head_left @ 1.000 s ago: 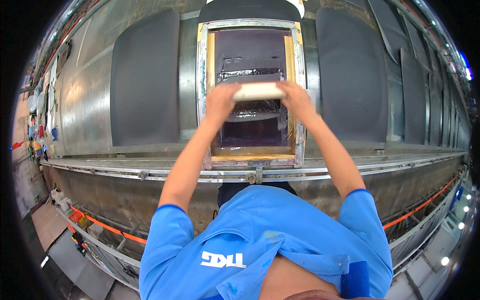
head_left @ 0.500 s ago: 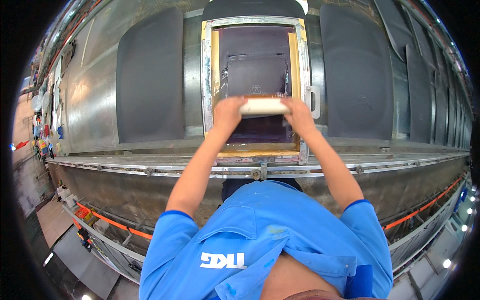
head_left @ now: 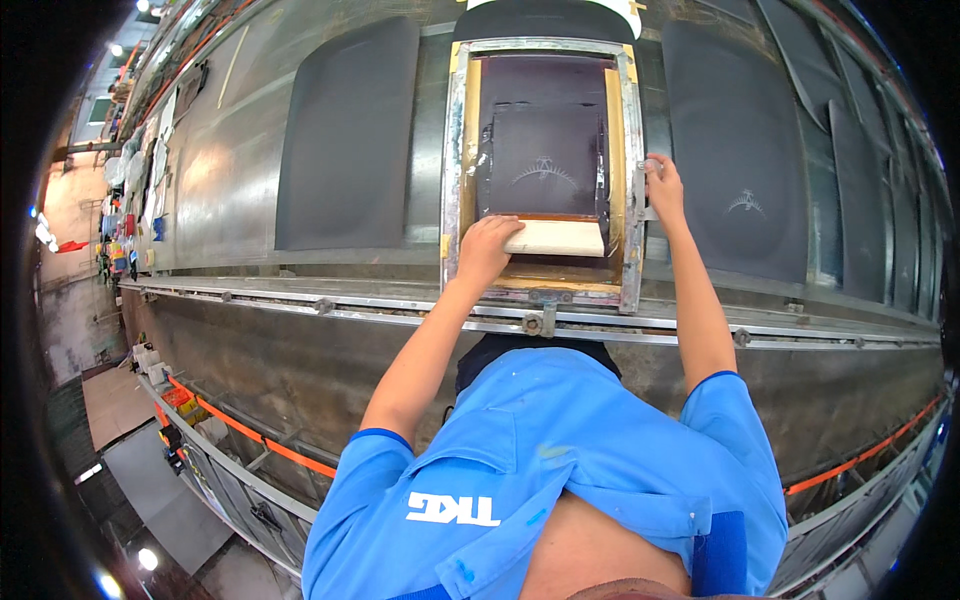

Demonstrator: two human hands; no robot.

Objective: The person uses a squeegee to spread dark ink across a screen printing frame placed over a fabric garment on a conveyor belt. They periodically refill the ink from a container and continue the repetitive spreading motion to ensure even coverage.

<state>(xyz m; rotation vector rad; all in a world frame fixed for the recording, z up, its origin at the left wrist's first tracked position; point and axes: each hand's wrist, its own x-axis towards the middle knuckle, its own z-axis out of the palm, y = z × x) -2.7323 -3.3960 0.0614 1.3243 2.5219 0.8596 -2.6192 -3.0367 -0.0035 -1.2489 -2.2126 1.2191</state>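
Observation:
A squeegee (head_left: 562,239) with a pale handle and an amber blade edge lies across the near end of a screen-printing frame (head_left: 632,120). My left hand (head_left: 487,246) is closed over its left end. Beyond the blade, the dark mesh (head_left: 545,135) shows a pale crest-like arc design. Out at the frame's right side, my right hand (head_left: 666,190) has its fingers curled round the white side handle (head_left: 650,213), which they largely hide. A dark panel (head_left: 543,24) sticks out past the frame's far end.
Dark sheets lie on the metal table either side: a plain one (head_left: 350,140) at left, one with a pale crest (head_left: 735,150) at right, several farther right. A metal rail (head_left: 400,312) with a clamp (head_left: 535,323) runs along the near edge.
My right hand has let go of the squeegee and moved right onto the frame's side handle. The squeegee, in my left hand alone, has come nearer to the frame's near end.

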